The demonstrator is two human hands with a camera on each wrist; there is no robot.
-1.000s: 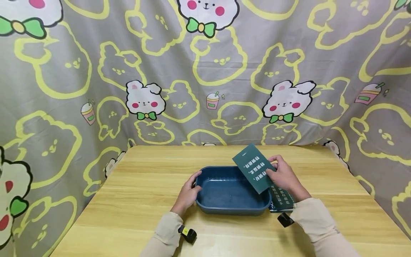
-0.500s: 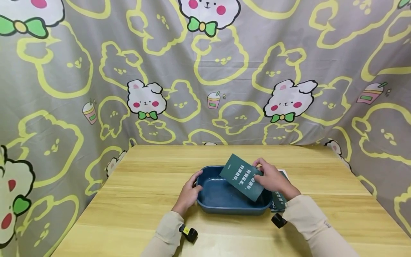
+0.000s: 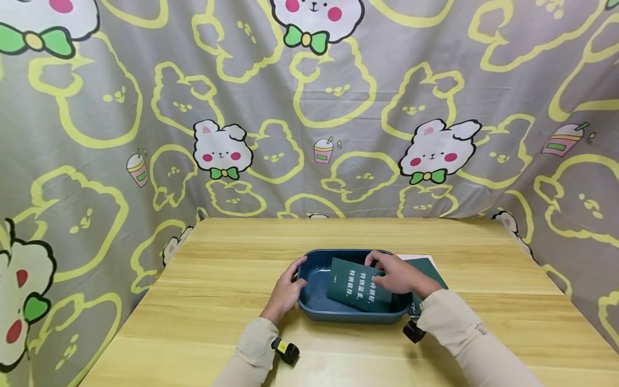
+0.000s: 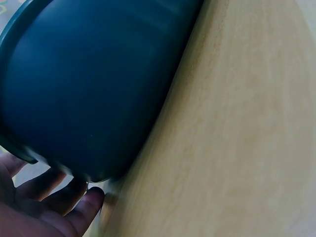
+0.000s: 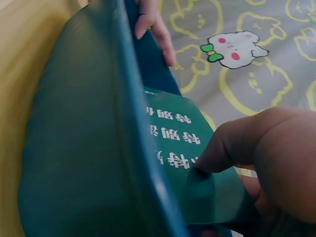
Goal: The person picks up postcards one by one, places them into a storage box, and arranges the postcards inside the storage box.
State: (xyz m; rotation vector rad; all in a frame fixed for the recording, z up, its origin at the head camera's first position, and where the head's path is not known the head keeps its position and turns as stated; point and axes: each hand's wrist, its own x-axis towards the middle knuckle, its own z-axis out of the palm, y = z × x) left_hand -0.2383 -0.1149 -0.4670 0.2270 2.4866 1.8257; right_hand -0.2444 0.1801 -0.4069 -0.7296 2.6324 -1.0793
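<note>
A dark blue rectangular plastic basin [image 3: 353, 318] stands on the table. At its left end my left hand [image 3: 284, 293] grips the rim, thumb on the inside and fingers outside; the left wrist view shows those fingers [image 4: 85, 210] against the outer wall. My right hand [image 3: 401, 274] pinches a green card [image 3: 352, 285] with white printed characters by its right part. The card lies slanted within the basin, below rim level in the right wrist view, its lower edge near the floor. Whether it touches the floor cannot be made out.
More green printed sheets [image 3: 430, 269], with a white edge showing, lie on the wooden table [image 3: 232, 258] right of the basin, partly behind my right hand. A grey curtain [image 3: 271, 97] with cartoon rabbits hangs behind and at both sides.
My right hand has moved left and down, bringing the card from above the basin's right end down into it. More of the sheets on the table show now. The left hand keeps its hold.
</note>
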